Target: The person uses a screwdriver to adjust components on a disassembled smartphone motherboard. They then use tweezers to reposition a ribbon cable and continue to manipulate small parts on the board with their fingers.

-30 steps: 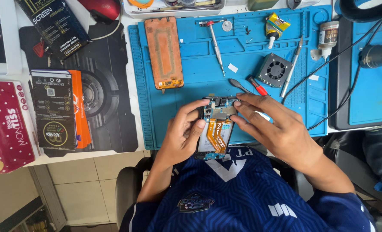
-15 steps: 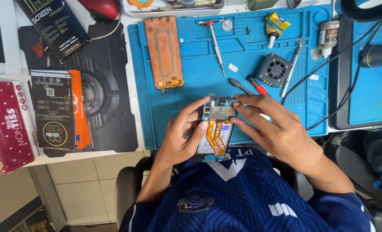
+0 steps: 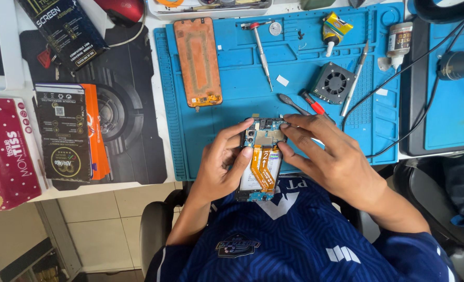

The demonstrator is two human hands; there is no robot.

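Both hands hold an opened phone [image 3: 261, 159] at the mat's [image 3: 232, 104] near edge. The left hand [image 3: 221, 164] grips its left side, thumb across the battery; the right hand [image 3: 328, 156] pinches its top end. Farther back lie a fan [image 3: 334, 82], screwdriver [image 3: 261, 52] and orange screen [image 3: 198, 61].

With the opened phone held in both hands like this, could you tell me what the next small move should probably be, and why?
Probably keep the left hand steady on the opened phone and let the right hand work at the top of the board. The right fingertips already rest at that upper edge near the camera modules, the orange flex cable lies exposed, and the phone hangs off the blue mat.
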